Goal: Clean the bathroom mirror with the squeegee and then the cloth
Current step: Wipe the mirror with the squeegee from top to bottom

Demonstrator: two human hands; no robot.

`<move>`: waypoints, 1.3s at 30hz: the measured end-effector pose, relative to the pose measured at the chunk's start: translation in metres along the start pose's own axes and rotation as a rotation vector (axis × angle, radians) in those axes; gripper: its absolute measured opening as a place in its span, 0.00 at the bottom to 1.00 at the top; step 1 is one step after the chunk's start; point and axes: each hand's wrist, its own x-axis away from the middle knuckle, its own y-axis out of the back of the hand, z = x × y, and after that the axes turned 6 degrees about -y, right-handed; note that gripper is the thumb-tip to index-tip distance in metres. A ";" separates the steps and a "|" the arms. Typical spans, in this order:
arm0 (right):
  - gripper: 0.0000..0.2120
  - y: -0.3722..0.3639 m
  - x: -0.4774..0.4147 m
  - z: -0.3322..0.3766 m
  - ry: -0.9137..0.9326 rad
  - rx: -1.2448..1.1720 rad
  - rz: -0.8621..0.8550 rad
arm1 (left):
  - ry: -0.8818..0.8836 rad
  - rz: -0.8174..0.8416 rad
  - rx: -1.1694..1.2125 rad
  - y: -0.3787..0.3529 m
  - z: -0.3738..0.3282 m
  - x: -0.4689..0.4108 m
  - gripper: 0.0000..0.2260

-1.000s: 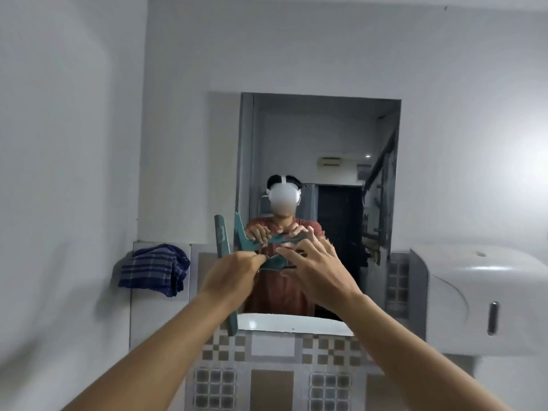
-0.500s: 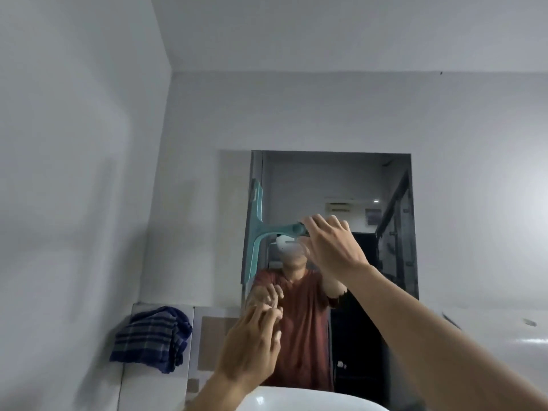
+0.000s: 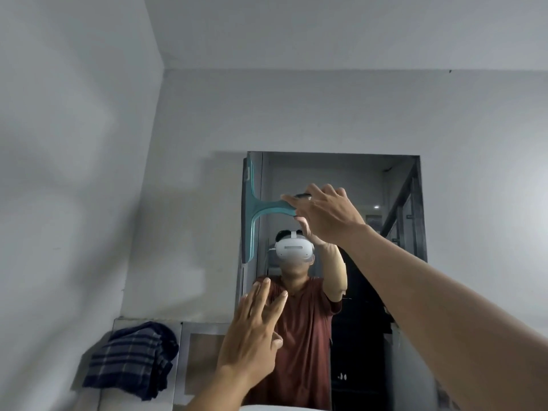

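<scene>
teal squeegee [image 3: 255, 207] stands upright at the mirror's [image 3: 385, 185] left edge, gripped by the right hand [image 3: 324, 213]; left hand [image 3: 252, 333] spread, empty.

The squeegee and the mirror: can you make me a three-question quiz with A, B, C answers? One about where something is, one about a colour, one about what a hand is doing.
1. Where is the squeegee's blade?
A. along the mirror's left edge
B. across the mirror's bottom
C. lying on the ledge

2. What colour is the squeegee?
A. red
B. teal
C. yellow

3. What is the left hand doing?
A. gripping the cloth
B. holding the squeegee
C. open, holding nothing

Answers:
1 A: the squeegee stands upright against the left side of the mirror.
2 B: its blade and handle are teal green.
3 C: the left hand has spread fingers and is empty; the right hand grips the handle, and the cloth sits on the ledge.
</scene>
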 end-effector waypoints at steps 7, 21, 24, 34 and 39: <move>0.27 0.003 -0.007 0.001 -0.035 -0.003 -0.006 | -0.002 -0.013 -0.026 0.004 0.001 0.000 0.45; 0.25 0.005 0.043 -0.071 -0.235 -0.037 0.052 | 0.014 -0.003 0.034 0.001 0.003 -0.001 0.45; 0.25 0.007 0.060 -0.085 -0.277 -0.034 0.057 | 0.019 -0.005 0.043 0.002 0.002 -0.001 0.45; 0.26 0.017 0.096 -0.118 -0.477 -0.036 0.104 | 0.034 -0.009 0.096 0.006 0.001 -0.002 0.45; 0.25 0.014 0.106 -0.119 -0.547 -0.070 0.073 | 0.035 0.000 0.109 0.006 0.002 -0.002 0.45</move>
